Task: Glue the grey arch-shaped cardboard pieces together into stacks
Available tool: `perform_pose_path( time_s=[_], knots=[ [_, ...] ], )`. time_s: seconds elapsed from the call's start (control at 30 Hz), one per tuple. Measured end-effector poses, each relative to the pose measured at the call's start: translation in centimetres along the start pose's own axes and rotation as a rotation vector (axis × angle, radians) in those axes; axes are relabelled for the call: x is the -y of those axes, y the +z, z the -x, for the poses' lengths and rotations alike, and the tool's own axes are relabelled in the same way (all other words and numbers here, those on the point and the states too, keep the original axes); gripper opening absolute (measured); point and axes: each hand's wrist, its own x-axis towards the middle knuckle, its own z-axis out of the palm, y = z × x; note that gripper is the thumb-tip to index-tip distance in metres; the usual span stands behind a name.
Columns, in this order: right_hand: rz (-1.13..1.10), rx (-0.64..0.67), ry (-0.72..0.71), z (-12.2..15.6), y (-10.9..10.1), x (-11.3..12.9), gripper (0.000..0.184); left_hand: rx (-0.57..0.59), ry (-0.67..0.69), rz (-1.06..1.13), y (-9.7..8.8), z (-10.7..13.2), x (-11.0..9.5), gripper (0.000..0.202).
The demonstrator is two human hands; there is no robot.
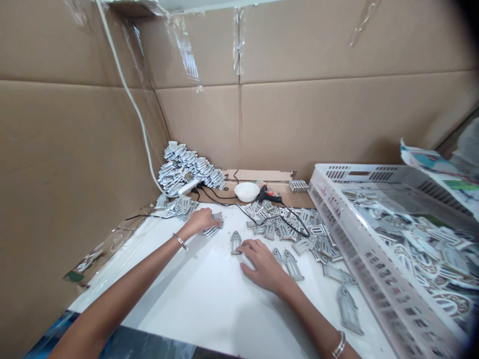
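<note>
My left hand (201,221) is closed on a small stack of grey-and-white lantern-shaped cutouts (214,225), at the left of the white tabletop (179,299). Its fingers are partly hidden from my view. My right hand (262,264) lies low over the table with thumb and fingers apart. Its fingertips reach the lower edge of a single grey lantern-shaped cutout (235,243), which lies flat between the two hands. Just right of that hand, two more cutouts (292,265) lie on the white surface.
A large heap of stacked cutouts (187,167) fills the back left corner. Behind the scattered pieces (284,227) are a white bowl (247,192) and a corded glue gun (268,195). A white plastic crate (348,249) full of cutouts stands right. Cardboard walls (318,114) enclose the table.
</note>
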Motion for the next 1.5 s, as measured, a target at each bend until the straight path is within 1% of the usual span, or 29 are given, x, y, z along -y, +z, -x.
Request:
perform_pose_path(
  time_s=[0.17,0.33,0.47,0.6,0.7,0.77,0.83,0.97,1.07,1.13,1.2,1.37,1.43,1.5],
  knots=[
    [-0.003,0.005,-0.002,0.0,-0.1,0.1,0.039,0.016,-0.005,0.005,-0.1,-0.2,0.1,0.045],
    [0.002,0.006,0.000,0.0,0.1,0.0,0.040,0.008,-0.006,0.013,-1.6,-1.0,0.3,0.047],
    [0.013,0.008,0.000,0.0,0.1,0.0,0.040,-0.009,-0.001,0.031,-2.7,-2.0,-0.7,0.048],
    [0.007,-0.002,-0.008,0.0,0.1,0.0,0.039,0.005,0.017,0.057,-2.4,-2.9,-2.3,0.051],
    [0.006,-0.006,-0.010,0.0,0.1,0.0,0.039,0.048,0.052,0.074,-1.6,-3.3,-2.7,0.044],
    [0.009,-0.004,-0.008,0.0,0.1,0.0,0.039,0.085,0.104,0.090,-1.3,-3.5,-2.2,0.040],
    [0.011,-0.002,-0.008,0.0,0.0,0.1,0.039,0.132,0.183,0.112,-1.4,-3.5,-1.3,0.042],
    [0.002,-0.004,-0.004,0.0,0.0,0.2,0.039,0.248,0.327,0.152,-2.6,-3.1,1.3,0.046],
    [-0.005,-0.005,0.002,0.0,0.0,0.2,0.039,0.282,0.377,0.158,-3.6,-2.8,2.6,0.047],
    [-0.006,-0.007,0.002,0.0,0.0,0.2,0.039,0.278,0.393,0.159,-4.1,-2.5,2.9,0.046],
    [-0.005,-0.008,0.001,0.0,0.0,0.2,0.040,0.277,0.404,0.168,-4.3,-2.3,2.6,0.045],
    [0.016,0.005,0.007,0.0,-0.1,0.2,0.040,0.319,0.411,0.185,-3.7,-1.5,1.6,0.041],
    [0.022,0.005,0.006,0.0,-0.1,0.1,0.039,0.321,0.398,0.191,-3.5,-1.3,1.8,0.040],
    [0.022,0.001,0.004,0.0,0.0,0.1,0.039,0.283,0.357,0.206,-3.6,-1.1,2.4,0.041]
  ],
)
